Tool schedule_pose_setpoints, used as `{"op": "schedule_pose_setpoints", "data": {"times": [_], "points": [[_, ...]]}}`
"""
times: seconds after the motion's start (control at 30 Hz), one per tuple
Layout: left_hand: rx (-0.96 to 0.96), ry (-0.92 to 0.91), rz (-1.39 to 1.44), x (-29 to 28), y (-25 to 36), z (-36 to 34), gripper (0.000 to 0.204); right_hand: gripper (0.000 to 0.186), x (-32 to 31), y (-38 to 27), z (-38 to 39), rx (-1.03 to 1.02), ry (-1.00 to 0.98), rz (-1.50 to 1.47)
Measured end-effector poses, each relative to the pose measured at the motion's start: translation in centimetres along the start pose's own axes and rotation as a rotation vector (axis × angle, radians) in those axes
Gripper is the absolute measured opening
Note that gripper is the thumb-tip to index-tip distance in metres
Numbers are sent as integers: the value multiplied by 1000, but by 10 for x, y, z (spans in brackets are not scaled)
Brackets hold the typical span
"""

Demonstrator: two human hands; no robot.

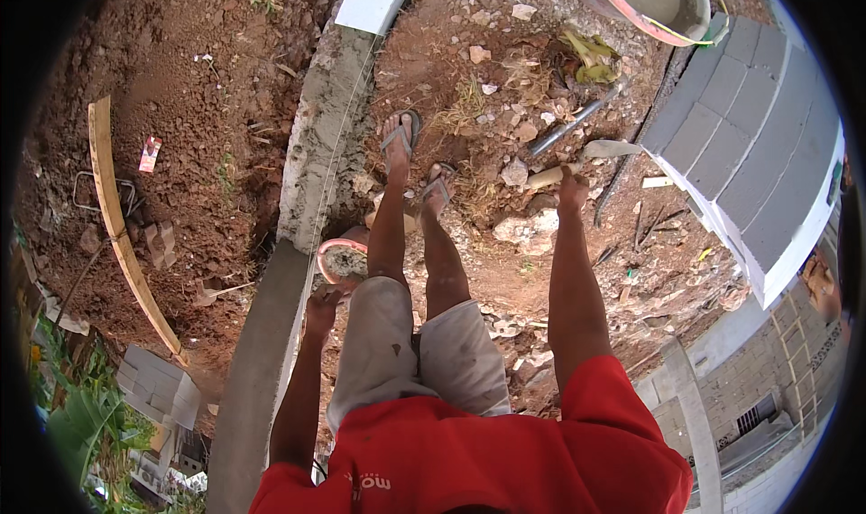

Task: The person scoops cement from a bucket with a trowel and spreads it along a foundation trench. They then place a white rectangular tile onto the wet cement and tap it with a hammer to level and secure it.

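- Beside the rough grey wall (320,126), the left hand (321,312) meets the rim of the mortar bucket (357,235), likely to steady it; whether its fingers close there, I cannot tell.
- Over the rubble (530,231), the right hand (573,192) holds a trowel (610,149), fingers wrapped round its wooden handle, leaving the blade free and pointed away from the legs (386,230).

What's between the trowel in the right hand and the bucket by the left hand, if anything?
The person's own legs: in this view the right shin and left shin lie between trowel and bucket. Nothing visible covers most of the bucket's open top; the left hand is at its near rim. Height clearance can't be told.
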State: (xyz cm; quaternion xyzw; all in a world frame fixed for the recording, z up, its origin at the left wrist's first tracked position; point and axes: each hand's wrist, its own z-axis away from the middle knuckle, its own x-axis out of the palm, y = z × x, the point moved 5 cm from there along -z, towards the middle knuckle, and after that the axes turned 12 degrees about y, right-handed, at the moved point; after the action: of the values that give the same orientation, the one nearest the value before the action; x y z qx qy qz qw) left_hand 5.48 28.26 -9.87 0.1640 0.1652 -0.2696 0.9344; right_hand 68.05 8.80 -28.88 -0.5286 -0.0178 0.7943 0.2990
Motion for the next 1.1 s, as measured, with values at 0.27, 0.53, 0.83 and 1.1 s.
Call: {"op": "schedule_pose_setpoints", "data": {"times": [0.27, 0.53, 0.83, 1.1], "points": [[-52, 6, 27, -21, 0, -3, 27, 48, -108, -71, 8, -74, 235, -338], [-25, -30, -9, -29, -2, -34, 32, 66, -220, -388, 70, -643, 177, 374], [-28, 8, 134, -19, 49, -56, 28, 44, -83, -503, 23, -819, -250, 579], [56, -72, 165, 16, 120, -46, 20, 31, -92, -475, 44, -362, -497, 65]]}}
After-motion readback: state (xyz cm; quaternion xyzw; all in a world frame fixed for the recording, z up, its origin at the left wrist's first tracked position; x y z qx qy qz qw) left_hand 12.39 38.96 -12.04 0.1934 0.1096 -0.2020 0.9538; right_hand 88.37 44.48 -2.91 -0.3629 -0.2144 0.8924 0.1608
